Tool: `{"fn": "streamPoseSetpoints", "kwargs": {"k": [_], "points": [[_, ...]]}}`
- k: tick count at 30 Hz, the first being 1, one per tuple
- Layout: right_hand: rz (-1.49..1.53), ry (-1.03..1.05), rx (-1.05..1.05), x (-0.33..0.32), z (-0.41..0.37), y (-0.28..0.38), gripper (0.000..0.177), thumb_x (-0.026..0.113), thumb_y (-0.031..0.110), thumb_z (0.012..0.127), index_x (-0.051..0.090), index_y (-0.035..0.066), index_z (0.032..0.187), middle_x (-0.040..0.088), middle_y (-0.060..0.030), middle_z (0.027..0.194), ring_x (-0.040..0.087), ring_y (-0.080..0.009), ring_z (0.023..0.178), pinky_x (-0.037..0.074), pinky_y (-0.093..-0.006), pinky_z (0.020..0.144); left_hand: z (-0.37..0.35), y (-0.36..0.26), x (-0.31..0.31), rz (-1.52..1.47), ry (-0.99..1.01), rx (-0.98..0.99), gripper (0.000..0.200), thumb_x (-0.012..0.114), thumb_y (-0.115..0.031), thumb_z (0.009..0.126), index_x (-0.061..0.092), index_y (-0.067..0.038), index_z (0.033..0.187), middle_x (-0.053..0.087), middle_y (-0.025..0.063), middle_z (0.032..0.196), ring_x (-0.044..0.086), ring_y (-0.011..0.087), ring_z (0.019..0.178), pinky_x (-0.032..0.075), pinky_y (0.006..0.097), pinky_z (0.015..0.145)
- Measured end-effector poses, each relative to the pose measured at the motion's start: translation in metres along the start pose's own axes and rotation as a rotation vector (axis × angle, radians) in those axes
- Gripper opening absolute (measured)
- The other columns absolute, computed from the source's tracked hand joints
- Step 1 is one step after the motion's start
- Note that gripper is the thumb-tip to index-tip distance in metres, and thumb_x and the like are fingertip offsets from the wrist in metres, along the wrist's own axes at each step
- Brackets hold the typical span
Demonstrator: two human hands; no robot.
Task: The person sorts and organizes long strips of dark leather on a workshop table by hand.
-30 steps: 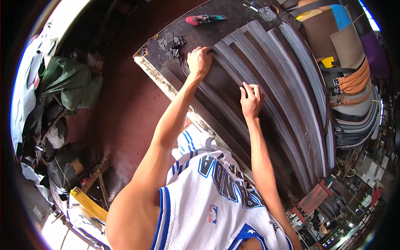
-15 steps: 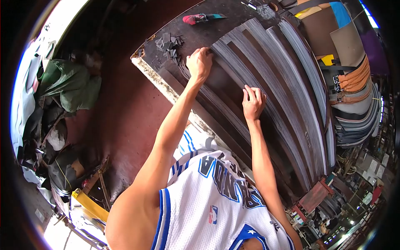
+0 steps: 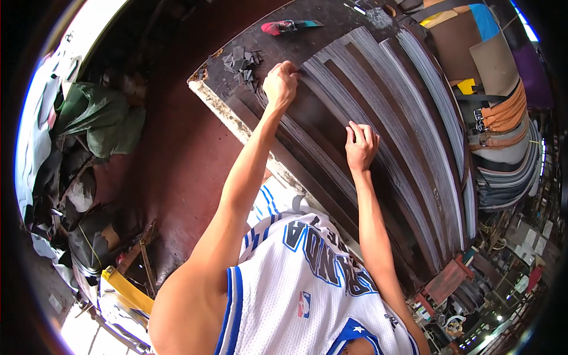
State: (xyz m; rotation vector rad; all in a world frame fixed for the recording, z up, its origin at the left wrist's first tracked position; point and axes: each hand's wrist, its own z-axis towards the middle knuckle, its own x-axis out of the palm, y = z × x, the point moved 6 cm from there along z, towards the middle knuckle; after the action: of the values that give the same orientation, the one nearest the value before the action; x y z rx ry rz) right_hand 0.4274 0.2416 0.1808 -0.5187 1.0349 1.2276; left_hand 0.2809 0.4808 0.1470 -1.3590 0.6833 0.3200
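Long dark strips with pale grey edges (image 3: 408, 133) lie in curved rows across a dark worktable (image 3: 222, 77). At the upper-left ends of these rows is my left hand (image 3: 280, 84), its fingers bent and pressed together; what they hold is too small to make out. My right hand (image 3: 362, 145) rests lower and to the right, over the strips, thumb and fingers drawn together. Anything between its fingertips is hidden. Small dark offcuts (image 3: 241, 62) are piled just left of my left hand. A red and teal tool (image 3: 290, 26) lies beyond it.
The table's worn pale edge (image 3: 228, 118) runs near my body. Orange braided belts (image 3: 503, 112) and stacked sheets (image 3: 494, 59) are at the right. A reddish stand (image 3: 447, 278) is at lower right. Green cloth (image 3: 103, 121) hangs at the left above dark scraps.
My left hand has shifted slightly up and to the left at the strip ends. My right hand stays nearly in place, its fingers still drawn together.
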Motion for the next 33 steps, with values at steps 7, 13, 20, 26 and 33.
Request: {"fn": "streamPoseSetpoints", "kwargs": {"k": [7, 13, 20, 26, 33], "points": [[0.0, -0.002, 0.012, 0.001, 0.001, 0.001, 0.019, 0.078, 0.016, 0.081, 0.072, 0.015, 0.099, 0.061, 0.0, 0.088, 0.062, -0.0204, 0.082, 0.045, -0.0377, 0.077, 0.002, 0.003, 0.0, -0.054, -0.009, -0.019, 0.015, 0.072, -0.019, 0.078, 0.069, -0.009, 0.089, 0.069, 0.0101, 0.093, 0.067, 0.0314, 0.088, 0.052, 0.0414, 0.077], [0.002, -0.02, -0.011, 0.0, 0.002, 0.001, 0.02, 0.077, 0.014, 0.081, 0.072, 0.015, 0.1, 0.061, -0.0009, 0.09, 0.061, -0.0206, 0.083, 0.045, -0.038, 0.077, 0.001, 0.001, 0.002, -0.124, -0.033, 0.003, 0.02, 0.073, -0.019, 0.077, 0.071, -0.011, 0.096, 0.069, 0.0087, 0.094, 0.067, 0.0299, 0.09, 0.052, 0.0408, 0.078], [0.009, 0.006, -0.003, 0.0, 0.008, 0.012, 0.025, 0.078, 0.017, 0.081, 0.071, 0.016, 0.105, 0.059, -0.0009, 0.094, 0.06, -0.021, 0.085, 0.044, -0.0403, 0.078, 0.008, 0.009, 0.006, 0.061, -0.022, 0.226, 0.031, 0.074, -0.017, 0.076, 0.077, -0.019, 0.107, 0.062, 0.0094, 0.097, 0.058, 0.0287, 0.097, 0.05, 0.0392, 0.086], [0.012, 0.007, -0.105, 0.019, 0.03, 0.028, 0.036, 0.078, 0.019, 0.081, 0.07, 0.02, 0.116, 0.057, 0.0, 0.098, 0.057, -0.021, 0.087, 0.043, -0.04, 0.08, 0.01, 0.007, 0.012, 0.08, 0.02, 0.32, 0.023, 0.07, -0.017, 0.08, 0.079, -0.019, 0.102, 0.061, 0.0092, 0.093, 0.06, 0.0295, 0.09, 0.051, 0.0405, 0.081], [0.082, 0.02, -0.055, 0.022, 0.031, 0.019, 0.034, 0.077, 0.019, 0.081, 0.071, 0.019, 0.115, 0.055, -0.0014, 0.095, 0.057, -0.0213, 0.088, 0.042, -0.0404, 0.08, 0.012, -0.003, 0.008, 0.092, 0.077, 0.36, 0.028, 0.072, -0.019, 0.079, 0.077, -0.015, 0.106, 0.063, 0.0132, 0.096, 0.062, 0.0327, 0.09, 0.052, 0.0424, 0.079]]}}
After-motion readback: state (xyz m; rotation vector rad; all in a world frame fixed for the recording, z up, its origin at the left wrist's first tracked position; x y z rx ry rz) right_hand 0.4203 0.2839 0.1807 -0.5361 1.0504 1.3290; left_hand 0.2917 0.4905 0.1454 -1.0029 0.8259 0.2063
